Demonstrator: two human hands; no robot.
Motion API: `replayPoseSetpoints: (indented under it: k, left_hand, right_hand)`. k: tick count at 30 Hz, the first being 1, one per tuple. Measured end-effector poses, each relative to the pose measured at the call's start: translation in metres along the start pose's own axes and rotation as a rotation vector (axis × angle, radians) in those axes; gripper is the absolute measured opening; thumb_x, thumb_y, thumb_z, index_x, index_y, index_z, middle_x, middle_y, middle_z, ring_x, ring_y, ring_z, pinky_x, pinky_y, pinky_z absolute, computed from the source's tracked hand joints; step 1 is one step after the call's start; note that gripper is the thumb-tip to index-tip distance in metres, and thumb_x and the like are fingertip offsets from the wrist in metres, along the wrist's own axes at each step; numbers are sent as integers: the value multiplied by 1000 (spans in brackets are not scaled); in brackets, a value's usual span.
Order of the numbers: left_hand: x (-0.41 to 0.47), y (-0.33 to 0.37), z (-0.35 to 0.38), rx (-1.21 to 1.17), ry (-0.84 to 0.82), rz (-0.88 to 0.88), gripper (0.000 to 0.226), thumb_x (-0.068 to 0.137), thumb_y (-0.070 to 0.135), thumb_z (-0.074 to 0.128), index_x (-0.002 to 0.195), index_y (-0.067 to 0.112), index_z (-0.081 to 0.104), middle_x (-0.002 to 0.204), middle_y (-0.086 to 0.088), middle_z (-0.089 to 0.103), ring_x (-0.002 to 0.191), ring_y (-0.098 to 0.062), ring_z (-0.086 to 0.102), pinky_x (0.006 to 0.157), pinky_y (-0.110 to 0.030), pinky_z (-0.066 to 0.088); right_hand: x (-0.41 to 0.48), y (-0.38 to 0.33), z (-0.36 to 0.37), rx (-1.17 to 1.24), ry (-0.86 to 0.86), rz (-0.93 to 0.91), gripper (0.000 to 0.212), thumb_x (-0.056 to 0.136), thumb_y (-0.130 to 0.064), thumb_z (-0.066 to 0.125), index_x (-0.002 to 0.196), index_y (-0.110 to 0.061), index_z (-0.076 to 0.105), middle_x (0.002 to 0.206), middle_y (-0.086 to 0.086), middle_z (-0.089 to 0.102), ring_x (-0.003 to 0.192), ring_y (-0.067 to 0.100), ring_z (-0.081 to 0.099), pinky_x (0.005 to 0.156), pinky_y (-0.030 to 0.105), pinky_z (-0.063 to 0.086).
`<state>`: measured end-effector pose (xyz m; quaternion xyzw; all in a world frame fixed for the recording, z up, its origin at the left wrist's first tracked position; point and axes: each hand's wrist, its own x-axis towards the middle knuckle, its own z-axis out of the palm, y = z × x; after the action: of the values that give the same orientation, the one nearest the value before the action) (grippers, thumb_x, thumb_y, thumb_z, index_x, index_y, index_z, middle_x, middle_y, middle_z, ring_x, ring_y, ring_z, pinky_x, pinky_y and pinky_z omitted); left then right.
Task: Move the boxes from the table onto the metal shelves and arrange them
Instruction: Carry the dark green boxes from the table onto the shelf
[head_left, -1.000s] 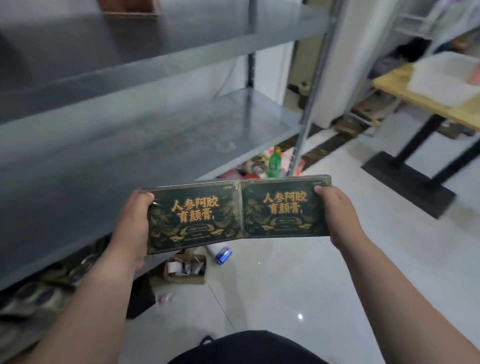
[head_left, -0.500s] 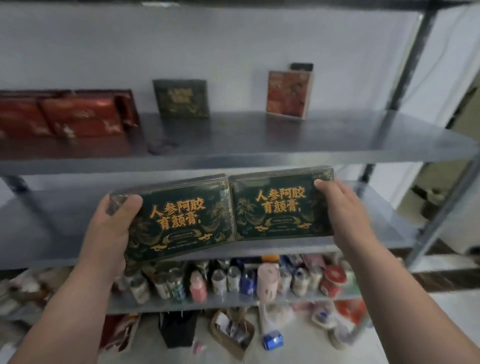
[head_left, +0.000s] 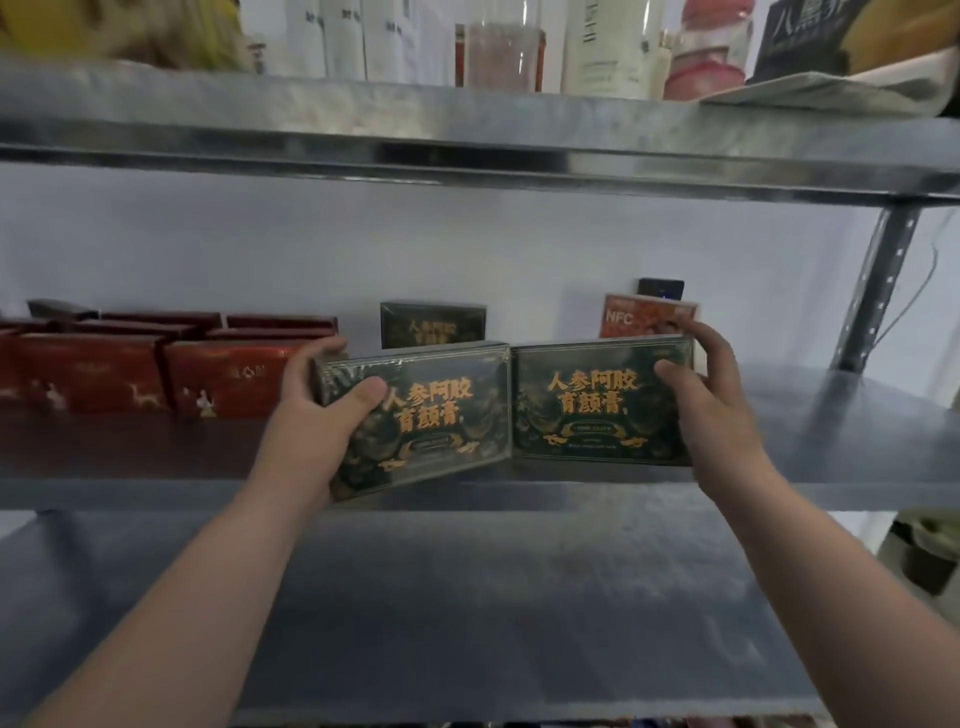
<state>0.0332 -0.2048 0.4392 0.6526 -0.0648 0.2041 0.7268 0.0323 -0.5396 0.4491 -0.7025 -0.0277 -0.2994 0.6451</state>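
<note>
As both boxes hang over the shelf edge: placing in hand.
Left hand (head_left: 322, 415): fingers clamp left green box (head_left: 415, 415).
Right hand (head_left: 701, 395): fingers clamp right green box (head_left: 597, 400).
Next: set down on middle shelf (head_left: 831, 431), toward 12 o'clock.

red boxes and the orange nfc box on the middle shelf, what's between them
In the head view, one dark green box stands against the wall between the red boxes and the orange box.

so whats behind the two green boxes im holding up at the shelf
Behind the two green boxes, against the wall, stand a matching dark green box and an orange NFC box. Only their top parts show; the rest, and the shelf directly behind, is covered.
</note>
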Motion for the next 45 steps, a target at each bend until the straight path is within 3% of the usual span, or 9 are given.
replayPoseSetpoints:
  k: [3, 7, 13, 18, 22, 25, 28, 35, 45]
  left_hand:
    - [40, -17, 9, 57, -26, -4, 41, 75, 34, 83, 106, 49, 60, 121, -7, 64, 97, -31, 71, 84, -56, 57]
    - [83, -37, 23, 30, -51, -47, 36, 82, 25, 80, 109, 39, 60, 113, -3, 68, 96, -25, 71, 85, -43, 58]
    - [135, -58, 37, 131, -62, 2, 38, 82, 16, 79, 105, 38, 60, 109, -7, 68, 86, -17, 72, 80, -38, 59]
    - [162, -72, 45, 514, -51, 138, 39, 83, 19, 78, 114, 31, 57, 116, 4, 56, 95, -2, 57, 72, -10, 44]
    - [176, -65, 53, 1003, -12, 427, 45, 77, 17, 75, 118, 23, 59, 130, -6, 46, 121, -22, 44, 104, -32, 34]
    - [174, -57, 75, 1446, -142, 571, 68, 78, 41, 71, 139, 25, 47, 140, -4, 48, 130, -28, 40, 116, -56, 21]
    - [171, -63, 97, 1629, -267, 505, 96, 77, 63, 66, 154, 29, 22, 150, -4, 32, 135, -30, 32, 115, -52, 21]
    - [172, -73, 102, 1673, -210, 518, 111, 68, 46, 84, 154, 15, 21, 148, -12, 25, 134, -37, 26, 117, -61, 15]
    - [172, -95, 85, 1623, -117, 704, 105, 51, 37, 91, 140, 8, 44, 133, -19, 46, 123, -42, 42, 109, -66, 30]
  right_hand:
    - [20, 10, 15, -10, -27, -20, 42, 102, -21, 54, 125, -55, 47, 117, -4, 69, 91, 12, 74, 72, 33, 62]
    - [51, 31, 28, -169, -26, -22, 41, 99, -32, 56, 126, -59, 43, 122, -6, 65, 99, 19, 69, 84, 44, 61]
    - [109, 57, 33, -313, -128, -46, 39, 100, -29, 56, 131, -41, 36, 107, -11, 62, 95, 15, 65, 82, 33, 57]
    - [159, 70, 27, -432, -287, -49, 37, 97, -17, 62, 119, -37, 40, 104, -10, 61, 89, 5, 62, 61, 10, 51]
    - [192, 79, 22, -568, -404, -104, 39, 89, -6, 67, 115, -32, 56, 106, -4, 64, 91, 1, 61, 58, 5, 47]
    - [212, 84, 23, -685, -475, -184, 43, 84, -4, 69, 115, -30, 58, 115, 1, 62, 102, 15, 63, 74, 21, 57]
    - [222, 80, 30, -909, -543, -269, 51, 80, -11, 72, 118, -36, 50, 117, 3, 57, 107, 21, 58, 84, 35, 55]
    - [223, 86, 65, -1508, -534, -518, 87, 74, -56, 73, 143, -26, 29, 137, 4, 51, 127, 30, 47, 104, 52, 39]
    - [238, 106, 90, -1512, -509, -586, 86, 82, -42, 74, 149, -17, 26, 146, 10, 45, 133, 32, 43, 112, 49, 34]
